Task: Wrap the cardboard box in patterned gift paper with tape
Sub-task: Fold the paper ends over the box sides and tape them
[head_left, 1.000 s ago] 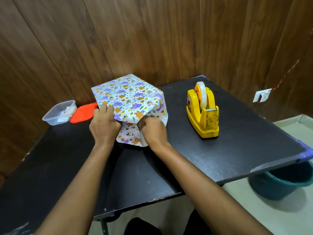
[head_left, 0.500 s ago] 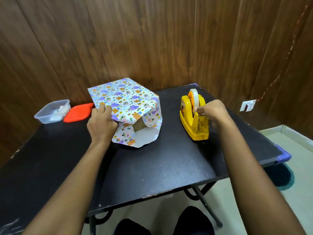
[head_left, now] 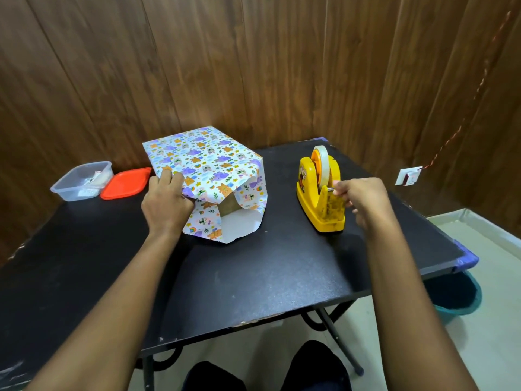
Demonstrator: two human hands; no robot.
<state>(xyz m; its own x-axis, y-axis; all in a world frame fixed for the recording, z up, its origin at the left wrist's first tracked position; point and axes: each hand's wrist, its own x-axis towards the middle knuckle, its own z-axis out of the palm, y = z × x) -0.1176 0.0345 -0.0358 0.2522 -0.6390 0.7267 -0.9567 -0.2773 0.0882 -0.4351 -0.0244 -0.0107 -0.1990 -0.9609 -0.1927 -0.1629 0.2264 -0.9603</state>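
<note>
While the left hand (head_left: 166, 204) grips the folded gift paper (head_left: 205, 162) against the cardboard box (head_left: 227, 206) by the table's (head_left: 253, 277) far edge, the right hand (head_left: 363, 198) pinches the tape (head_left: 324, 165) at the yellow tape dispenser (head_left: 321, 204) nearer the right edge. The box's near side shows bare.
</note>
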